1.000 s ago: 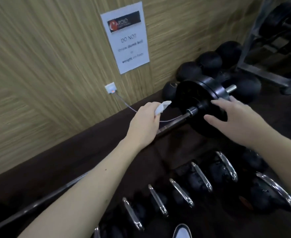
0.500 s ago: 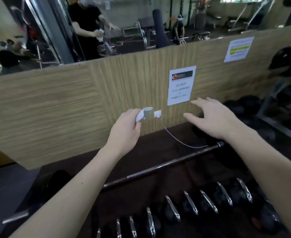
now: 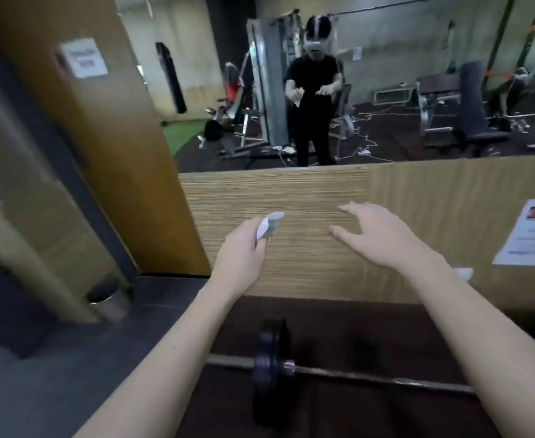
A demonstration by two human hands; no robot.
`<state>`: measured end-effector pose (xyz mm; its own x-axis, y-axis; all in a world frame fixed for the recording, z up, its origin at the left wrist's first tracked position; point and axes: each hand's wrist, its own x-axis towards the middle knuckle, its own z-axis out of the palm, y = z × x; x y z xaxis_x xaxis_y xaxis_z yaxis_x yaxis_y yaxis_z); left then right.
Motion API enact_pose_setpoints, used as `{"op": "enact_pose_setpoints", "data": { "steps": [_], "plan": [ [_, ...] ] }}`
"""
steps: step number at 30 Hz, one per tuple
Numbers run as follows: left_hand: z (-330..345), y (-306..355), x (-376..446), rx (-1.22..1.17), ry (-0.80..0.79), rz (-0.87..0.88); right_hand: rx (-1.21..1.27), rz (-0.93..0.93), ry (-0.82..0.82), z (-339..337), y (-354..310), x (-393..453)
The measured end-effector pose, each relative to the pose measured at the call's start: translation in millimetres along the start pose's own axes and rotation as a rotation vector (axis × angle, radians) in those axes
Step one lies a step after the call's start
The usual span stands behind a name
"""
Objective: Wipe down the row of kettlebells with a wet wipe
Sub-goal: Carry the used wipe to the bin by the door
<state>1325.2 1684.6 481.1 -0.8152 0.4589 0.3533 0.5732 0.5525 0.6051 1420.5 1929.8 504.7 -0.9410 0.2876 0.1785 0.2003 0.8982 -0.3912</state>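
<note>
Nearest us a barbell (image 3: 338, 373) lies across the dark floor, one black plate (image 3: 270, 368) on its bar. No kettlebells show in this view, so we cannot say where the row sits from here. Above the bar, our left hand (image 3: 244, 257) has its fingers curled around the wet wipe (image 3: 267, 226), which pokes out white at the top; our right hand (image 3: 383, 233) hovers beside it, fingers spread and holding nothing, in front of the wood-grain panel (image 3: 291, 235). We judge the risk to be stepping forward while looking up: the bar at our feet could trip us, and the loosely bunched wipe could slip out. A paper notice (image 3: 531, 235) on the panel and another sign (image 3: 84, 58) on the far left pillar are too blurred to read. Beyond, a mirror (image 3: 386, 90) shows gym machines.
</note>
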Motion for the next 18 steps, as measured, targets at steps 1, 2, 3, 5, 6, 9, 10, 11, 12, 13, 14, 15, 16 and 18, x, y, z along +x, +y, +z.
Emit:
{"op": "enact_pose_setpoints", "data": {
  "steps": [1, 2, 3, 5, 6, 9, 10, 11, 12, 13, 14, 15, 16, 18],
  "plan": [
    [-23.7, -18.2, -2.4, 0.021, 0.046, -0.039, 0.017, -0.041, -0.012, 10.1, -28.9, 10.4],
    [-46.4, -36.1, -7.3, 0.044, 0.09, -0.08, 0.032, -0.082, -0.034, 21.2, -57.5, 19.5],
    [-66.1, -52.3, -14.2, 0.066, 0.121, -0.115, 0.046, -0.119, -0.058, 31.8, -84.1, 26.7],
    [-101.4, -79.5, -35.0, 0.088, 0.153, -0.194, 0.06, -0.196, -0.108, 53.7, -134.4, 36.4],
    [-112.0, -86.8, -44.4, 0.076, 0.155, -0.223, 0.07, -0.222, -0.128, 62.3, -150.6, 38.7],
    [-156.4, -117.1, -89.3, 0.085, 0.215, -0.326, 0.091, -0.337, -0.232, 95.0, -218.2, 42.3],
    [-170.9, -126.2, -103.2, 0.117, 0.244, -0.365, 0.085, -0.379, -0.264, 103.9, -238.7, 42.9],
    [-184.2, -132.9, -117.4, 0.141, 0.273, -0.406, 0.074, -0.417, -0.295, 112.1, -258.6, 42.1],
    [-195.9, -138.4, -130.7, 0.157, 0.304, -0.444, 0.074, -0.459, -0.322, 121.4, -276.9, 41.7],
    [-207.6, -143.4, -143.3, 0.177, 0.329, -0.483, 0.076, -0.494, -0.341, 129.7, -296.0, 40.5],
    [-218.1, -149.6, -154.7, 0.194, 0.347, -0.516, 0.083, -0.525, -0.346, 138.6, -313.5, 40.8],
    [-225.4, -155.0, -163.7, 0.197, 0.357, -0.552, 0.082, -0.544, -0.351, 145.2, -327.2, 40.3],
    [-235.4, -163.7, -174.3, 0.202, 0.368, -0.595, 0.091, -0.569, -0.365, 154.8, -344.5, 39.3],
    [-252.7, -181.5, -191.2, 0.211, 0.374, -0.657, 0.106, -0.612, -0.391, 172.2, -373.7, 37.7]
  ]
}}
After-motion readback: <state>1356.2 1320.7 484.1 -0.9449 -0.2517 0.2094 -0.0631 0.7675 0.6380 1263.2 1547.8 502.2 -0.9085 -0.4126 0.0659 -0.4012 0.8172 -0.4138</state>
